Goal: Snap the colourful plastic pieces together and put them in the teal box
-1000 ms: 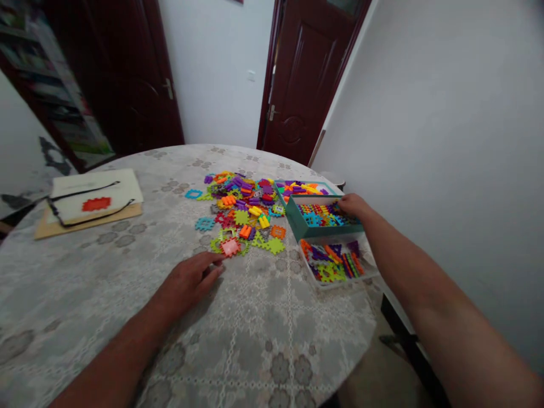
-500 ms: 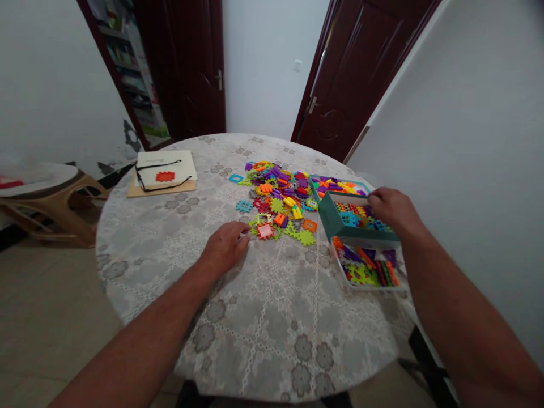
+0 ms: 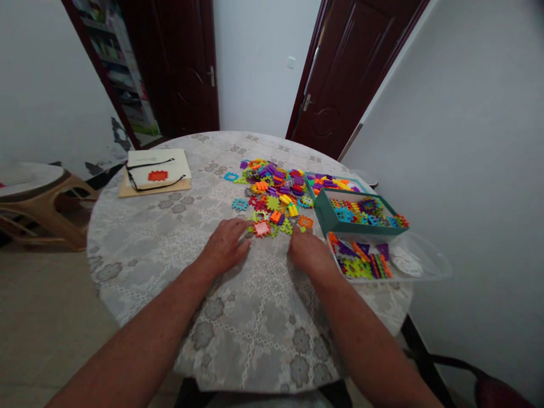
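Note:
A heap of colourful plastic interlocking building pieces (image 3: 272, 180) lies in the middle of the table. At its near left edge rests my left hand (image 3: 225, 246), index finger stretched out and thumb apart, with nothing visible in it. Its index fingertip is beside a red square piece with a pink centre (image 3: 262, 228). On the near right side of the heap, my right hand (image 3: 311, 252) has curled fingers over a green piece (image 3: 302, 229). The fingertips are mostly hidden, and I cannot make out what they hold. An orange frame piece (image 3: 305, 221) lies just beyond them.
To the right stand a teal box (image 3: 361, 226) of sorted pieces and a clear plastic tub (image 3: 340, 273) holding more. A teal lid or tray (image 3: 309, 187) with pieces lies behind. Glasses (image 3: 159, 186) and a red piece (image 3: 157, 175) rest on a pad (image 3: 178, 160) at left.
My right hand has moved left from the teal box to the near right edge of the heap. My left hand stays beside the heap. The view has shifted slightly.

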`<act>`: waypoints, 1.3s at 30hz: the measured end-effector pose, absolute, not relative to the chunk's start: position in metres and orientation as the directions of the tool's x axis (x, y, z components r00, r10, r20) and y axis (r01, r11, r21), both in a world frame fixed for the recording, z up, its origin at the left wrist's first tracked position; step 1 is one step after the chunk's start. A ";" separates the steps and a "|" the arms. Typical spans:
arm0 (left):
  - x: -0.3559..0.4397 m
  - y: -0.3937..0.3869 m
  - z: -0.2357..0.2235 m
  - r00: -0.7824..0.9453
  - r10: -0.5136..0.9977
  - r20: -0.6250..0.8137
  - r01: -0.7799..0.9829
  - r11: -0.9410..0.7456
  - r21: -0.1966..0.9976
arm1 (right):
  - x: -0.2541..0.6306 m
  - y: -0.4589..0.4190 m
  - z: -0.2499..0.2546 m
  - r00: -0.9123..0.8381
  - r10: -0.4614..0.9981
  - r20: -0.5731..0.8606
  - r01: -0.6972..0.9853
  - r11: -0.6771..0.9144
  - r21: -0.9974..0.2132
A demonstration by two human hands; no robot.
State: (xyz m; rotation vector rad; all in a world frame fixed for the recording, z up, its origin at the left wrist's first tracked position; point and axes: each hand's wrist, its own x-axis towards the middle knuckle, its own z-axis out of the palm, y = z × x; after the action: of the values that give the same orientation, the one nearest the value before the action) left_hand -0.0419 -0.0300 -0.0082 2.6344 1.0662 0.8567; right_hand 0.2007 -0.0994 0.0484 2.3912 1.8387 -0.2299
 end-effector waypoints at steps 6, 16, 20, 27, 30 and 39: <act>-0.038 -0.031 -0.010 0.604 0.681 0.414 0.586 -0.732 0.348 | 0.210 -0.098 0.038 0.237 0.958 -0.158 0.966 -0.250 -0.062; -0.027 -0.027 -0.010 0.603 0.719 0.345 0.649 -0.694 0.312 | 0.203 -0.109 0.036 -0.005 0.993 -0.118 0.959 -0.029 -0.282; -0.027 -0.029 -0.009 0.628 0.703 0.333 0.635 -0.711 0.303 | 0.209 -0.106 0.037 -0.046 0.997 -0.058 0.912 0.018 -0.409; -0.026 -0.041 0.000 0.659 0.682 0.317 0.496 -0.711 0.499 | 0.217 -0.096 0.026 -0.050 0.984 0.173 0.783 0.146 -0.605; -0.028 -0.042 0.001 0.675 0.672 0.304 0.425 -0.691 0.584 | 0.214 -0.094 0.021 -0.057 0.962 0.269 0.724 0.225 -0.652; -0.029 -0.042 0.002 0.594 0.763 0.254 0.411 -0.560 0.719 | 0.196 -0.104 0.026 -0.252 0.928 0.275 0.591 0.373 -0.715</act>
State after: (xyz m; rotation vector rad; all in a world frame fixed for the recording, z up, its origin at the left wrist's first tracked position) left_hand -0.0291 -0.0421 0.0019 2.2086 0.9261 0.7452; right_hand 0.1965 -0.1035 0.0261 2.0675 3.0879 -0.9977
